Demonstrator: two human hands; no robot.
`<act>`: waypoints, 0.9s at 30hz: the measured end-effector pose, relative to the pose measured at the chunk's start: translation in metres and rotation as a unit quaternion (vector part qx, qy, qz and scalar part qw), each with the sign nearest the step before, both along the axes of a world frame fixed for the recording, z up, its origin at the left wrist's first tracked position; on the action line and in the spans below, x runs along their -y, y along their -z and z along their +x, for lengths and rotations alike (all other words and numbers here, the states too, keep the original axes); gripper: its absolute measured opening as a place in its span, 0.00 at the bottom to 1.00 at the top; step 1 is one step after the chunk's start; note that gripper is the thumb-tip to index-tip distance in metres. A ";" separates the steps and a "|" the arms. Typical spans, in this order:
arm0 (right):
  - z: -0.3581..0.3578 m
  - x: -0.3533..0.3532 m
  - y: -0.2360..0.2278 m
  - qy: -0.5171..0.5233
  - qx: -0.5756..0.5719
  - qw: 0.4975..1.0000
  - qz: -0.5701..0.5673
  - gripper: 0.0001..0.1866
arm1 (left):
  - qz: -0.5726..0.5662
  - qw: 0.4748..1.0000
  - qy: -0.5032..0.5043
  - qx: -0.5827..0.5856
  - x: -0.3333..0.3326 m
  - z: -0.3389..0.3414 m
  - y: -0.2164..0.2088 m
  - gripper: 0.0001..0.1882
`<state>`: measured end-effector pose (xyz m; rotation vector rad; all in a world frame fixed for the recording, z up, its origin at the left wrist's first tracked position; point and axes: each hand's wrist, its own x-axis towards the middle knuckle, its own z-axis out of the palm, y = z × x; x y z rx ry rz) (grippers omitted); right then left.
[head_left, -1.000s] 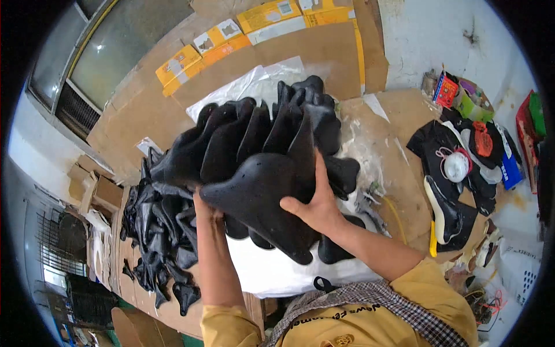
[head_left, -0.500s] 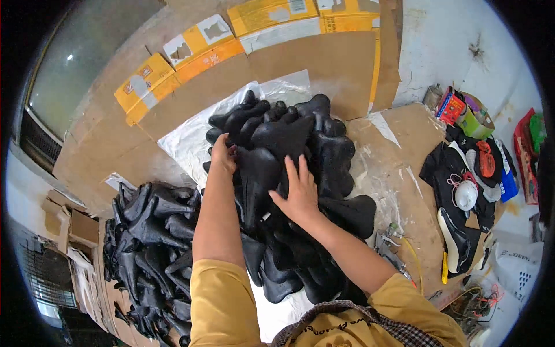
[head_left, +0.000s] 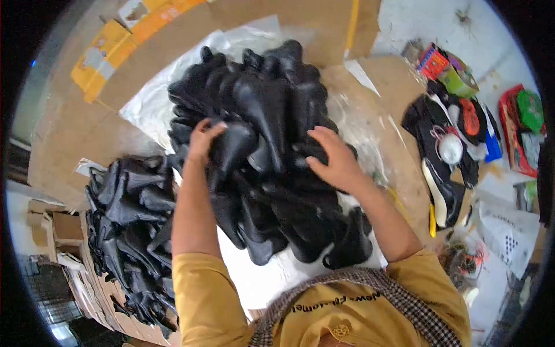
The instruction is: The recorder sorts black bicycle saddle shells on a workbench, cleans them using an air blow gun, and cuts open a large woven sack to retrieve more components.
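Note:
A heap of black bicycle saddles (head_left: 263, 95), piled several deep, lies between my hands on a white sheet (head_left: 248, 283). My left hand (head_left: 203, 141) rests at the heap's left side, its fingertips against a rounded saddle (head_left: 236, 144); its fingers look bent but not wrapped round it. At the right side of the heap is my right hand (head_left: 335, 159), thumb and fingers apart, over the saddles' edges. Nothing shows in its grasp. The undersides and the lower saddles are hidden.
A second pile of black saddles (head_left: 136, 220) lies to the left. Cardboard (head_left: 243, 23) with yellow tape stands behind the heap. At right are a saddle with a pale underside (head_left: 442, 191), a yellow-handled tool (head_left: 432, 221), a white round spool (head_left: 450, 150) and a red bag (head_left: 514, 133).
The view has shifted, so the heap sits higher and further left. My right hand has moved off the heap's top to its right side. The top saddles lie differently; my left hand stays at the left.

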<state>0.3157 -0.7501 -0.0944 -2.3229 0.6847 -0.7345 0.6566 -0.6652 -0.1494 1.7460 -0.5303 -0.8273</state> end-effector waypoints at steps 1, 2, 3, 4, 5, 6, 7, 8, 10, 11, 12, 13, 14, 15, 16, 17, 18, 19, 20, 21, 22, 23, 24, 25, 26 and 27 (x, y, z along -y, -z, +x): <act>-0.030 0.000 0.009 0.006 -0.020 1.000 0.019 0.26 | -0.047 0.998 -0.008 -0.040 -0.008 0.005 -0.001 0.35; -0.057 0.007 0.020 0.009 -0.032 0.999 0.031 0.25 | -0.102 0.992 -0.019 -0.074 -0.011 0.014 -0.008 0.28; -0.084 0.007 0.038 0.043 -0.063 0.996 0.052 0.25 | -0.142 0.988 -0.001 -0.062 -0.014 0.023 -0.022 0.21; -0.116 -0.002 0.057 0.080 -0.098 0.989 0.076 0.24 | -0.177 0.983 0.018 -0.054 -0.016 0.024 -0.036 0.14; -0.146 -0.007 0.067 0.077 -0.186 0.977 0.070 0.25 | -0.202 0.979 0.034 -0.027 -0.016 0.015 -0.057 0.10; -0.173 -0.015 0.076 0.068 -0.270 0.958 0.063 0.25 | -0.226 0.973 0.046 0.005 -0.021 0.005 -0.085 0.06; -0.194 -0.030 0.091 0.063 -0.270 0.958 0.068 0.25 | -0.245 0.968 0.013 0.055 -0.036 0.005 -0.108 0.05; -0.210 -0.043 0.110 0.067 -0.274 0.959 0.026 0.27 | -0.265 0.958 -0.020 0.107 -0.052 0.010 -0.131 0.05; -0.228 -0.057 0.134 0.059 -0.264 0.963 -0.014 0.29 | -0.340 0.934 -0.061 0.089 -0.109 0.002 -0.183 0.06; -0.232 -0.059 0.142 0.055 -0.265 0.961 -0.063 0.31 | -0.383 0.917 -0.071 0.086 -0.138 -0.006 -0.199 0.09; -0.233 -0.060 0.146 0.051 -0.263 0.957 -0.113 0.33 | -0.426 0.897 -0.081 0.085 -0.166 -0.019 -0.212 0.12; -0.234 -0.062 0.144 0.043 -0.254 0.960 -0.113 0.33 | -0.425 0.896 -0.085 0.096 -0.189 -0.039 -0.217 0.12; -0.236 -0.060 0.141 0.100 -0.270 0.954 -0.085 0.32 | -0.452 0.884 -0.110 0.050 -0.203 -0.062 -0.210 0.16; -0.236 -0.059 0.139 0.151 -0.279 0.947 -0.057 0.32 | -0.478 0.868 -0.137 0.012 -0.220 -0.088 -0.210 0.21; -0.238 -0.055 0.141 0.146 -0.272 0.949 -0.058 0.32 | -0.468 0.865 -0.179 0.038 -0.230 -0.115 -0.200 0.27; -0.241 -0.051 0.143 0.137 -0.265 0.954 -0.026 0.31 | -0.454 0.871 -0.177 0.066 -0.251 -0.137 -0.186 0.27; -0.244 -0.045 0.145 0.128 -0.258 0.958 0.005 0.30 | -0.443 0.880 -0.168 0.038 -0.275 -0.157 -0.167 0.27; -0.244 -0.035 0.150 0.119 -0.250 0.961 0.003 0.30 | -0.407 0.889 -0.197 0.065 -0.284 -0.187 -0.152 0.27; -0.242 -0.021 0.153 0.101 -0.184 0.977 0.039 0.28 | -0.386 0.898 -0.206 0.059 -0.285 -0.223 -0.139 0.26; -0.232 -0.010 0.150 0.074 -0.113 0.988 0.076 0.26 | -0.362 0.901 -0.239 0.019 -0.313 -0.236 -0.112 0.24; -0.216 -0.004 0.140 0.065 -0.082 0.990 0.093 0.25 | -0.331 0.901 -0.281 -0.022 -0.315 -0.265 -0.092 0.21; -0.191 -0.003 0.129 0.052 -0.050 0.991 0.114 0.24 | -0.288 0.914 -0.281 -0.049 -0.329 -0.285 -0.073 0.18; -0.168 0.001 0.126 0.009 -0.041 0.990 0.134 0.23 | -0.283 0.907 -0.307 -0.058 -0.342 -0.302 -0.047 0.15; -0.151 0.008 0.129 -0.025 -0.033 0.988 0.150 0.21 | -0.244 0.906 -0.333 -0.092 -0.346 -0.316 -0.031 0.12; -0.138 0.014 0.143 -0.023 -0.028 0.988 0.148 0.21 | -0.274 0.911 -0.288 -0.110 -0.340 -0.331 -0.021 0.09; -0.129 0.020 0.163 -0.035 -0.077 0.993 0.080 0.19 | -0.261 0.912 -0.288 -0.128 -0.342 -0.345 -0.013 0.06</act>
